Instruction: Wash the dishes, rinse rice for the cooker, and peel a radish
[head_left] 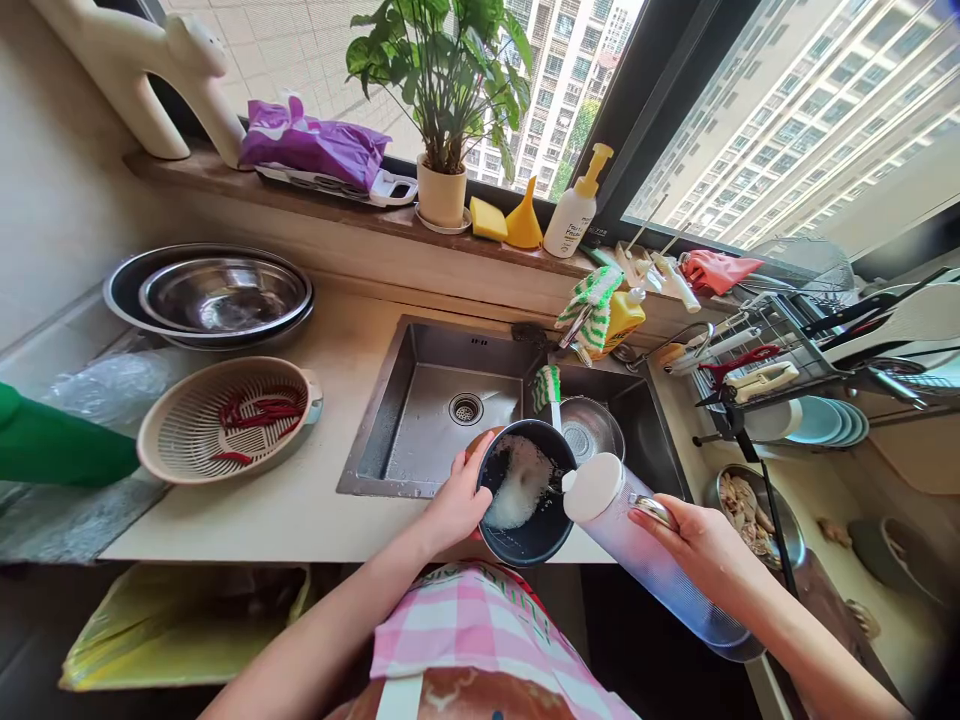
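My left hand is closed on the side of a small dark pot, near what looks like a brown handle. The pot is tilted toward me, with white grains that look like rice inside. My right hand grips the metal handle of a clear bluish water pitcher with a white lid. The pitcher lies tipped, its spout at the pot's right rim, and a clear stream seems to run into the pot. Both are held over the counter's front edge, before the sink.
A glass lid or bowl lies in the right basin, near the tap with a striped cloth. Left are a colander of red chillies and nested steel bowls. A dish rack and a bowl of meat stand right.
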